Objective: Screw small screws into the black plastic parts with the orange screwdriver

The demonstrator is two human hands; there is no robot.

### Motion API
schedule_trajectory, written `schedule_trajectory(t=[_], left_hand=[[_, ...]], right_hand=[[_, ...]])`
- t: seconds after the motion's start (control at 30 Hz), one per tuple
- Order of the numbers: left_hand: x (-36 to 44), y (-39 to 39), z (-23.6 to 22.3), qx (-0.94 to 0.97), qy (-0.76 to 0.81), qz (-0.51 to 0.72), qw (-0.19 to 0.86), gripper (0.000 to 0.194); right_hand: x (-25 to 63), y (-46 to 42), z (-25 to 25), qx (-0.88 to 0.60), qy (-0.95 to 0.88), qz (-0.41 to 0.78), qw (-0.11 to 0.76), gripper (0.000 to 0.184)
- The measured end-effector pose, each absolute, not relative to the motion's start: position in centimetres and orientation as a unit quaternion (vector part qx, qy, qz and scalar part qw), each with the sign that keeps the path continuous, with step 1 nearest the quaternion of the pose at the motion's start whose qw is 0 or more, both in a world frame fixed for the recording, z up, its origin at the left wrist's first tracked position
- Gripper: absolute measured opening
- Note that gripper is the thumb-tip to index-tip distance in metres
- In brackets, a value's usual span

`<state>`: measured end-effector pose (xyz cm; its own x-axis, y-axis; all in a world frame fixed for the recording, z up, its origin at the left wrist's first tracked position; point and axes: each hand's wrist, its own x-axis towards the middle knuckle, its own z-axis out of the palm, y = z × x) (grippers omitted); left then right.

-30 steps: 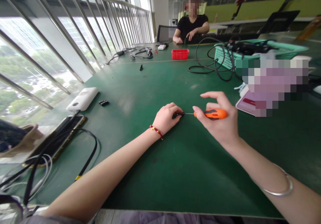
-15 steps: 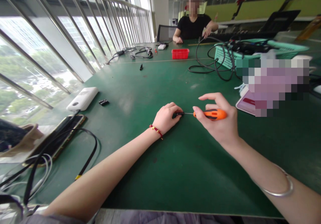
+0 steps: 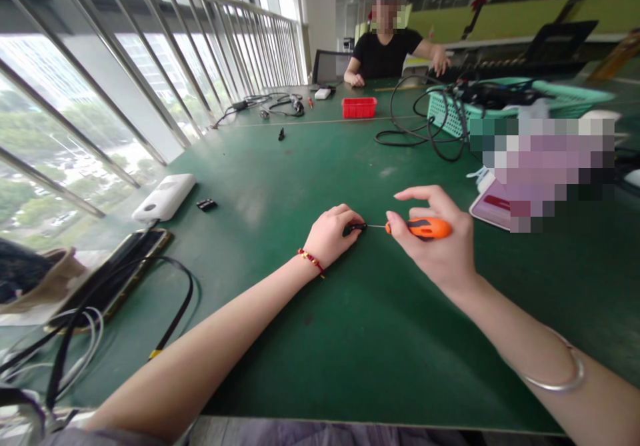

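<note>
My left hand (image 3: 331, 234) rests on the green table (image 3: 350, 339), fingers closed round a small black part (image 3: 356, 227). My right hand (image 3: 440, 246) grips an orange-handled screwdriver (image 3: 423, 227) lying level, index finger raised above it. The thin metal shaft points left and its tip meets the black part. Both hands sit near the middle of the table, close together.
A white power bank (image 3: 165, 197), a small black clip (image 3: 207, 204), a phone (image 3: 117, 279) and cables (image 3: 70, 339) lie at the left. A red tray (image 3: 359, 107), a teal basket (image 3: 450, 109) with black cords and a seated person (image 3: 387, 49) are further back.
My hands and the screwdriver have barely moved. The person at the far end has swung one arm out to the right.
</note>
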<state>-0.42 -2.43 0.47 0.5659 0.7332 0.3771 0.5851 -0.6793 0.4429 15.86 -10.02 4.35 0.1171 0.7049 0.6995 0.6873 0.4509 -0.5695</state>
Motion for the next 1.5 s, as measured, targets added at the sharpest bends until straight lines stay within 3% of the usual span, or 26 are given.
schedule_trajectory(t=[0.27, 0.43, 0.5, 0.7, 0.9, 1.1, 1.17, 1.27, 1.5], left_hand=[[-0.45, -2.42, 0.42, 0.875, 0.375, 0.275, 0.135, 0.015], [-0.44, -2.40, 0.40, 0.875, 0.375, 0.275, 0.131, 0.015], [-0.44, -2.41, 0.39, 0.875, 0.376, 0.275, 0.129, 0.015], [-0.44, -2.41, 0.38, 0.876, 0.373, 0.277, 0.131, 0.015], [-0.41, -2.46, 0.43, 0.874, 0.378, 0.276, 0.131, 0.016], [-0.43, -2.51, 0.47, 0.874, 0.378, 0.276, 0.129, 0.015], [-0.43, -2.54, 0.50, 0.874, 0.381, 0.275, 0.128, 0.015], [-0.42, -2.55, 0.50, 0.874, 0.381, 0.272, 0.128, 0.015], [-0.41, -2.46, 0.31, 0.876, 0.371, 0.281, 0.130, 0.013]], right_hand=[[16.02, -9.49, 4.11, -0.507, -0.648, 0.001, 0.569, 0.047], [15.86, -9.93, 4.29, -0.539, -0.657, 0.008, 0.527, 0.021], [15.84, -9.96, 4.29, -0.524, -0.662, -0.001, 0.536, 0.019], [15.94, -9.59, 4.19, -0.495, -0.655, -0.001, 0.571, 0.045], [15.81, -10.02, 4.26, -0.530, -0.670, 0.010, 0.521, 0.018], [15.96, -9.53, 4.08, -0.492, -0.665, -0.003, 0.562, 0.042], [16.04, -9.50, 4.09, -0.509, -0.665, 0.005, 0.547, 0.034], [16.13, -9.81, 4.28, -0.516, -0.676, 0.006, 0.526, 0.007], [15.91, -10.24, 4.53, -0.441, -0.719, 0.000, 0.537, 0.013]])
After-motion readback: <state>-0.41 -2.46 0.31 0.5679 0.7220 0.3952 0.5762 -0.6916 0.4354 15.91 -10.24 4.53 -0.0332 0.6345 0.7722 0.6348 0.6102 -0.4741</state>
